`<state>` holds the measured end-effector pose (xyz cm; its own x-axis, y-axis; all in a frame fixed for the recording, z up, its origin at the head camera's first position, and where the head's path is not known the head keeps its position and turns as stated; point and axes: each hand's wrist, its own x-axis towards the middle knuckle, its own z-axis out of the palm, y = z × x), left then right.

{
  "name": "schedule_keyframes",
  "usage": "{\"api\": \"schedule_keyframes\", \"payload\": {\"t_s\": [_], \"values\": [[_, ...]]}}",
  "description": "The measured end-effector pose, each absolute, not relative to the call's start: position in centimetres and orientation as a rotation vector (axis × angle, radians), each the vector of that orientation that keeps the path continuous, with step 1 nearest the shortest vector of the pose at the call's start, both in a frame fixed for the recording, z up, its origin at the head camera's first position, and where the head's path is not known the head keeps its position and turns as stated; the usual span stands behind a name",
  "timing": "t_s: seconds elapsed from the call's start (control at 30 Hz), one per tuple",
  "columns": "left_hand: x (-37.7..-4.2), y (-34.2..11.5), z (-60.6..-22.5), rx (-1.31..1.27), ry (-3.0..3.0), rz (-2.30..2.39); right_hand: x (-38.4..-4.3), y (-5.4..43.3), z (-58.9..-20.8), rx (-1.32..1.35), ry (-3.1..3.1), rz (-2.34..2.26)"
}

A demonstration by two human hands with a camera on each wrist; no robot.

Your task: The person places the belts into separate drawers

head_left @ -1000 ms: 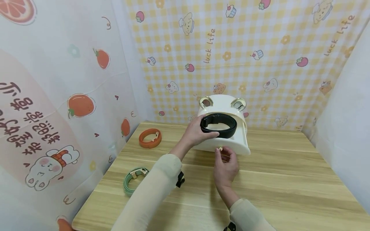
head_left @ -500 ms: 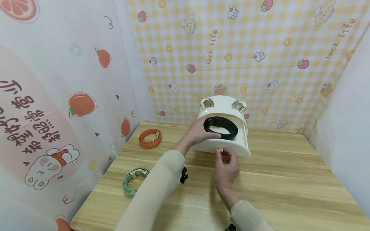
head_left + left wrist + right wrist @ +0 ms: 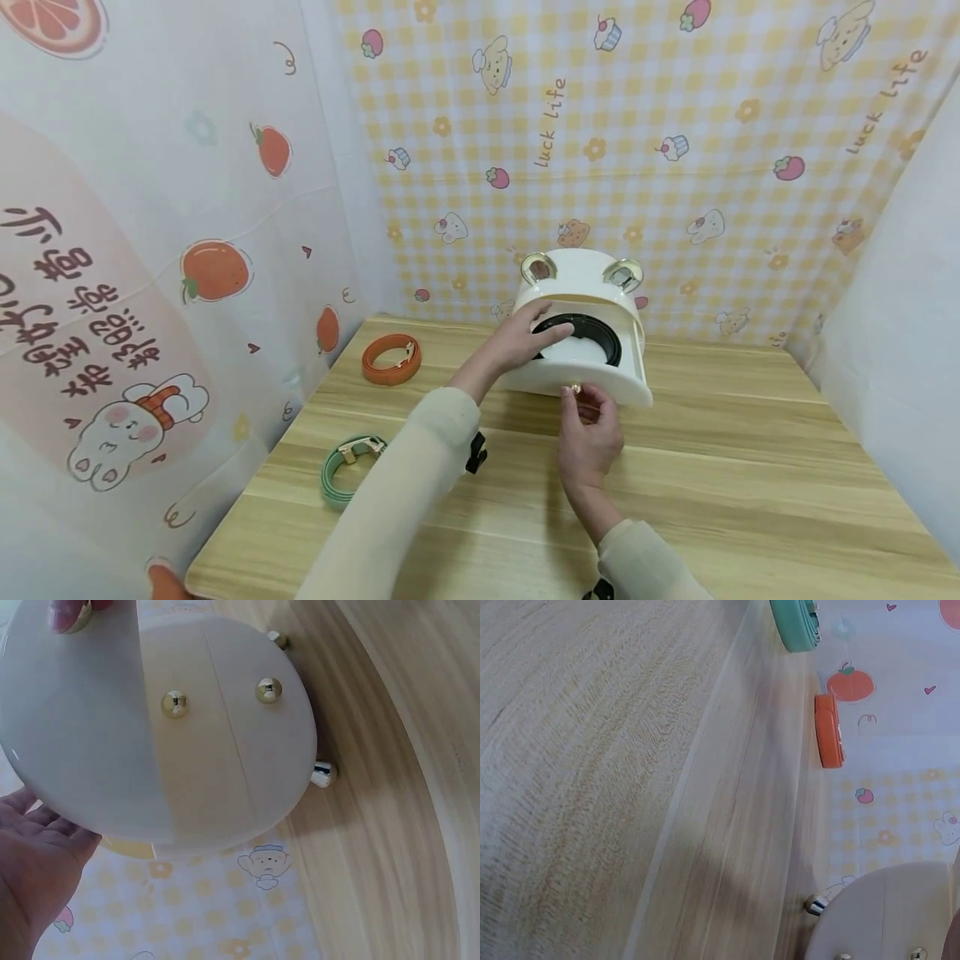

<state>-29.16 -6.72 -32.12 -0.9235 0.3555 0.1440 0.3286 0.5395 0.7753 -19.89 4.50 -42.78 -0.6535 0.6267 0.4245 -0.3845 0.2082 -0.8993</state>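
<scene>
A black belt (image 3: 612, 340), coiled into a ring, lies in the pulled-out white drawer (image 3: 532, 377) of a small rounded box (image 3: 576, 271) with gold ears. My left hand (image 3: 519, 338) is over the coil's left side, thumb and fingers spread apart, not wrapped around the belt. With thumb and fingers, my right hand (image 3: 590, 442) pinches the gold knob (image 3: 576, 388) on the drawer front. From the left wrist, the box's front (image 3: 217, 742) shows below the drawer, and part of my left hand (image 3: 45, 855) is beside the drawer's edge.
At the table's left are a coiled orange belt (image 3: 391, 359) and a coiled green belt (image 3: 337, 475), the latter partly behind my left sleeve. Patterned curtains (image 3: 450, 125) stand behind and to the left of the wooden table (image 3: 750, 467). Gold feet (image 3: 324, 773) support the box.
The black belt has gone down into the drawer and slightly right, and my left hand has let go of it, its thumb lifting. My right hand stays on the knob.
</scene>
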Motion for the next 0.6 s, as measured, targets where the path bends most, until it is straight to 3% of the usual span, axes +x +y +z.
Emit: {"api": "schedule_keyframes", "payload": {"t_s": [0.6], "values": [[-29.4, -9.1, -32.4, 0.535, 2.709, 1.617, -21.1, 5.4, -41.5, -0.262, -1.721, 1.601]]}}
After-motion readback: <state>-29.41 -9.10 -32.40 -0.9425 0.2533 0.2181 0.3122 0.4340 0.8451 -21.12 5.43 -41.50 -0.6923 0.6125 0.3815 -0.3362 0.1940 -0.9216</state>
